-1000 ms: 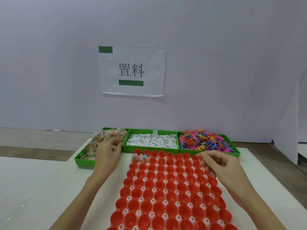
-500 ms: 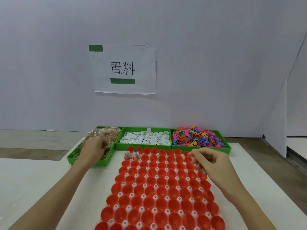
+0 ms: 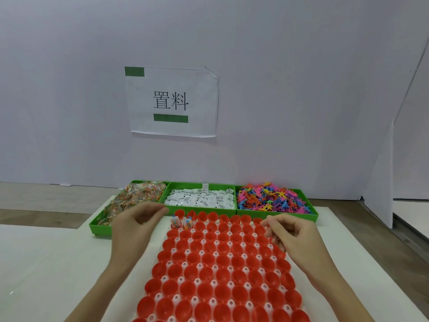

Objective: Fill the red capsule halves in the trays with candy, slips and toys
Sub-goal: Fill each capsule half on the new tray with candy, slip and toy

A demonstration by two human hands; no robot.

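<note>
A white tray (image 3: 228,234) holds several rows of red capsule halves (image 3: 222,261). Two halves at its far left corner hold clear candy packets (image 3: 181,223). My left hand (image 3: 135,228) hovers at that corner, just in front of the candy bin (image 3: 102,225). Its thumb and fingers are curled in a pinch on a candy packet that they mostly hide. My right hand (image 3: 293,238) rests over the tray's far right part with loosely curled fingers, and nothing shows in it.
Three green bins stand in a row behind the tray: candy on the left, white slips (image 3: 200,199) in the middle, coloured plastic toys (image 3: 271,198) on the right. A white wall with a paper sign (image 3: 171,102) rises behind them. The white table edge (image 3: 380,259) runs along the right.
My left hand went from the tray's corner into the candy bin and has come back to that corner with its fingers pinched. My right hand has stayed put.
</note>
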